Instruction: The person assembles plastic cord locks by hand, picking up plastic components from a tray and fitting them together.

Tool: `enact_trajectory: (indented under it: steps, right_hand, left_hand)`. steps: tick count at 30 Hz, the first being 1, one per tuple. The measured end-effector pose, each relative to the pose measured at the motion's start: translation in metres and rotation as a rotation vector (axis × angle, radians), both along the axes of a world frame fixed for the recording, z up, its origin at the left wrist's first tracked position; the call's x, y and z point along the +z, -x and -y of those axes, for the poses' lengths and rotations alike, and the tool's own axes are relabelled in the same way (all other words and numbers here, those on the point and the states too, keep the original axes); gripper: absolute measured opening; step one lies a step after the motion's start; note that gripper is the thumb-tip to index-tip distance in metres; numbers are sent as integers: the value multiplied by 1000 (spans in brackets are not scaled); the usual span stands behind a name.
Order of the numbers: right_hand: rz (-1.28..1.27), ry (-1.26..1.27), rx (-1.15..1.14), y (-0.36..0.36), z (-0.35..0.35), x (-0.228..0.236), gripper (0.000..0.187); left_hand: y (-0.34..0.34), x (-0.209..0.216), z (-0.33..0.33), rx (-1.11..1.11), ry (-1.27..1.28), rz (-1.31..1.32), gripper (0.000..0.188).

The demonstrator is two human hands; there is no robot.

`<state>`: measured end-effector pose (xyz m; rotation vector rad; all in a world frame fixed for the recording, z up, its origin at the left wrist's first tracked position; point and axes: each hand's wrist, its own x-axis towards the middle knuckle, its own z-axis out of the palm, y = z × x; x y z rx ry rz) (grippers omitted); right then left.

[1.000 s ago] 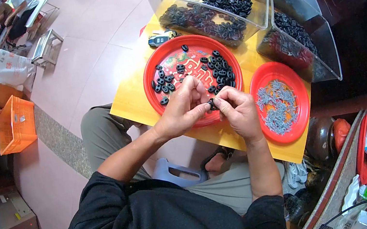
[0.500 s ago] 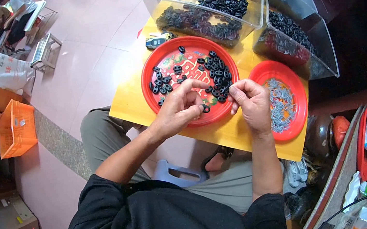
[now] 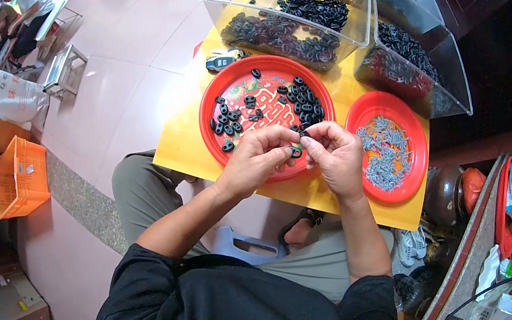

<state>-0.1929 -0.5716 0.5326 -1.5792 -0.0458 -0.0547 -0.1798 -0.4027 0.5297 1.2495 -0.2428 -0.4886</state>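
Observation:
Over the near rim of a red round tray [image 3: 210,142], my two hands come together with their fingertips close. My left hand [image 3: 256,160] is closed, and a small black oval piece with holes [image 3: 296,151] shows at its thumb tip. Thumb and fingers of my right hand [image 3: 336,156] are pinched together beside it. Something dark shows at those fingertips, but whether it is held there or lies behind is unclear. In the tray are loose black oval pieces [image 3: 306,102], heaped at the right and scattered at the left.
Right of it, a smaller red tray [image 3: 421,158] holds many thin grey pin-like pieces [image 3: 386,149]. Clear plastic bins [image 3: 299,36] of black pieces stand behind on the yellow tabletop [image 3: 186,131], near a key fob [image 3: 220,63]. An orange crate [image 3: 23,177] is on the floor at left.
My right hand has moved left from the heap's edge to meet my left hand. My left hand has shifted slightly right, its index finger now bent in toward the other hand.

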Motion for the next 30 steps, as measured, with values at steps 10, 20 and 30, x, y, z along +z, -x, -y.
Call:
enact_trajectory:
  steps: [10, 20, 30]
  right_hand:
    - [-90, -92, 91, -2, 6, 3, 5]
    - [-90, -119, 147, -4, 7, 0, 8]
    - [100, 135, 216, -7, 5, 7, 12]
  left_hand:
    - [-3, -13, -2, -51, 109, 112, 29]
    - [-3, -12, -6, 90, -221, 482, 35]
    - [-3, -10, -10, 105, -338, 669, 43]
